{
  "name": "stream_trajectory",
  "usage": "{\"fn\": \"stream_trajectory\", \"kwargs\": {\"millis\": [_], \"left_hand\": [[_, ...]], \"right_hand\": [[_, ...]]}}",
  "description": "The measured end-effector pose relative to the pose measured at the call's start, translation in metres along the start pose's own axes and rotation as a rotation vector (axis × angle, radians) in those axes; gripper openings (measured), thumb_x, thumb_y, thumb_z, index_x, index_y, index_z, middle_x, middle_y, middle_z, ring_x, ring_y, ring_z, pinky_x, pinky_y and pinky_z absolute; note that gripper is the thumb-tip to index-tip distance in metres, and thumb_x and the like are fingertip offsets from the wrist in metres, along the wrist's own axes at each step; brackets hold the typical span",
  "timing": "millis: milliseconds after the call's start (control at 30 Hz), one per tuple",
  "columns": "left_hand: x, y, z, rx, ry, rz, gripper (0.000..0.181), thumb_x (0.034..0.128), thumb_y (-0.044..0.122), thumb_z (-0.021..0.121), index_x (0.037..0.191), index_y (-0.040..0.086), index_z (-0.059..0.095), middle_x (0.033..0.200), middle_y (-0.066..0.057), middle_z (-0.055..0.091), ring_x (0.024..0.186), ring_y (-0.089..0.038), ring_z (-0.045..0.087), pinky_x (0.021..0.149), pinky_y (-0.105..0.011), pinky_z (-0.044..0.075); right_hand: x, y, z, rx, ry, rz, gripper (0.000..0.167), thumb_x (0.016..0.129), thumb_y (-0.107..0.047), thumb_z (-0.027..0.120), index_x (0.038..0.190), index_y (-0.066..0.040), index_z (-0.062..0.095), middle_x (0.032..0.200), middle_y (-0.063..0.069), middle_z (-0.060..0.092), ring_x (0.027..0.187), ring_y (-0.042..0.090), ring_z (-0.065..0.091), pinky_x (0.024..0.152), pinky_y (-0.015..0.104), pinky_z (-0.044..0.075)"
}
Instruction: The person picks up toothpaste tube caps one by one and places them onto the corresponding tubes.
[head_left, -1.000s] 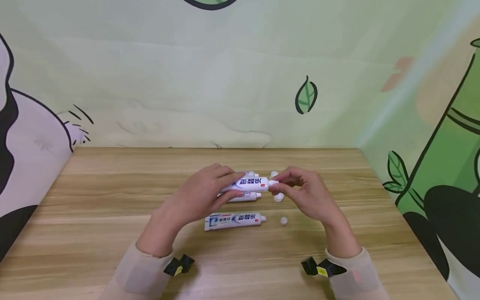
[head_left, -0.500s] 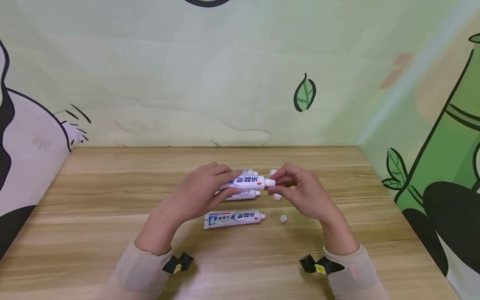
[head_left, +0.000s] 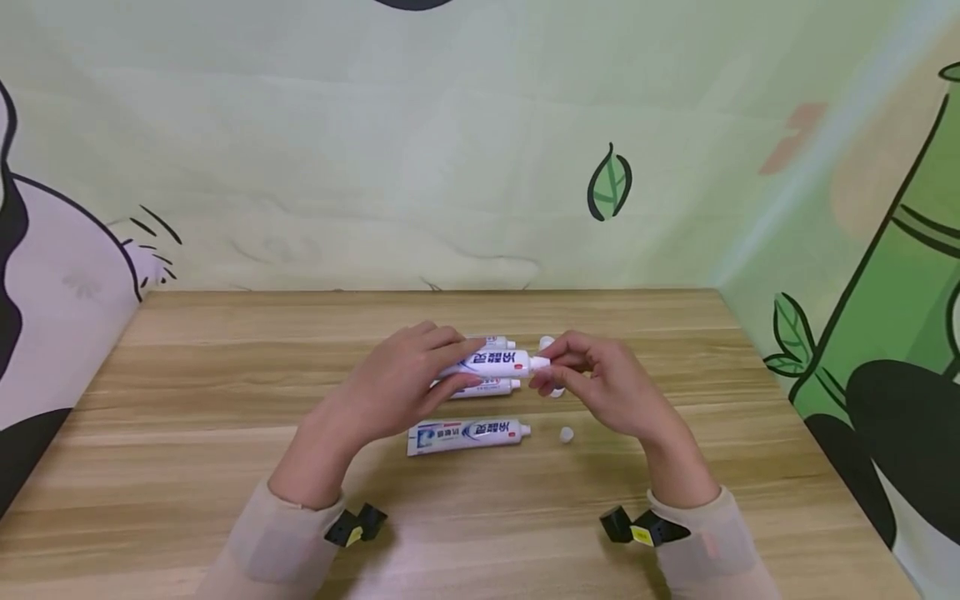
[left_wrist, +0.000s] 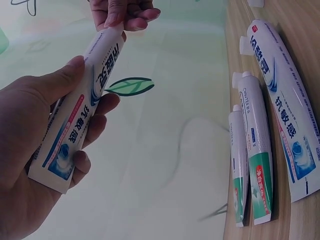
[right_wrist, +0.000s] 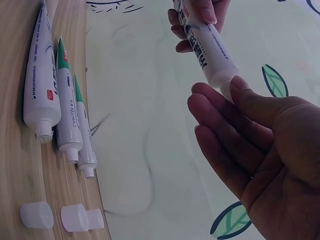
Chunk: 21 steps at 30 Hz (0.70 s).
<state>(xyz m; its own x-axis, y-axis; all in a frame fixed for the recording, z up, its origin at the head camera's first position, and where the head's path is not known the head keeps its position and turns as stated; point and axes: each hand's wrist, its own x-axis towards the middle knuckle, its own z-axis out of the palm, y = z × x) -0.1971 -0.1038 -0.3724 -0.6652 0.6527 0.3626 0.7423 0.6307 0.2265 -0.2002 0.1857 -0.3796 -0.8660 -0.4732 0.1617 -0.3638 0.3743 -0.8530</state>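
Note:
My left hand (head_left: 405,379) grips a white and blue toothpaste tube (head_left: 495,363) round its body and holds it above the table, its neck end to the right. Thumb and fingertips of my right hand (head_left: 603,379) pinch the white cap (right_wrist: 227,90) at that end; the other right fingers are loosely bent. A similar uncapped toothpaste tube (head_left: 468,436) lies nearest on the table. Two smaller green-ended tubes, one (left_wrist: 257,145) beside the other (left_wrist: 238,160), lie farther back, partly hidden by the held tube and left hand in the head view.
To the right of the tubes stand three loose white caps: a near one (head_left: 566,434), a middle one (head_left: 557,392) partly behind the right fingers, and a far one (head_left: 546,342). The wooden table (head_left: 225,367) ends at a printed wall (head_left: 337,167).
My right fingertips have shifted a little on the cap. Both hands and the held tube stay almost in place. The head view has moved slightly.

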Motion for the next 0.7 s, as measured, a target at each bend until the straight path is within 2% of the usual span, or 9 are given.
{"fn": "stream_trajectory", "kwargs": {"millis": [333, 500, 700], "left_hand": [[-0.0009, 0.0004, 0.0024, -0.006, 0.01, 0.025, 0.043, 0.1027, 0.036, 0.066, 0.139, 0.012, 0.067, 0.115, -0.003, 0.073, 0.102, -0.021, 0.067, 0.092, -0.04, 0.056], [-0.0001, 0.0009, 0.0026, -0.011, 0.006, 0.03, 0.044, 0.103, 0.036, 0.065, 0.139, 0.011, 0.067, 0.115, -0.003, 0.073, 0.102, -0.021, 0.067, 0.092, -0.039, 0.056], [0.001, 0.0019, 0.0022, -0.023, 0.011, 0.03, 0.044, 0.1029, 0.036, 0.065, 0.14, 0.011, 0.066, 0.114, -0.002, 0.073, 0.1, -0.019, 0.065, 0.09, -0.037, 0.056]], "right_hand": [[-0.0011, 0.0033, -0.0008, -0.04, -0.037, -0.017, 0.01, 0.103, -0.005, 0.062, 0.107, -0.001, 0.07, 0.094, 0.007, 0.078, 0.083, 0.018, 0.076, 0.078, 0.031, 0.063], [-0.0006, 0.0043, -0.0012, -0.027, -0.06, -0.024, 0.012, 0.105, -0.007, 0.06, 0.105, -0.003, 0.071, 0.092, 0.008, 0.077, 0.083, 0.022, 0.076, 0.078, 0.035, 0.063], [-0.0001, 0.0031, -0.0013, -0.03, -0.084, -0.04, 0.02, 0.108, -0.009, 0.053, 0.102, -0.003, 0.071, 0.087, 0.008, 0.076, 0.08, 0.021, 0.075, 0.077, 0.036, 0.064]]}}
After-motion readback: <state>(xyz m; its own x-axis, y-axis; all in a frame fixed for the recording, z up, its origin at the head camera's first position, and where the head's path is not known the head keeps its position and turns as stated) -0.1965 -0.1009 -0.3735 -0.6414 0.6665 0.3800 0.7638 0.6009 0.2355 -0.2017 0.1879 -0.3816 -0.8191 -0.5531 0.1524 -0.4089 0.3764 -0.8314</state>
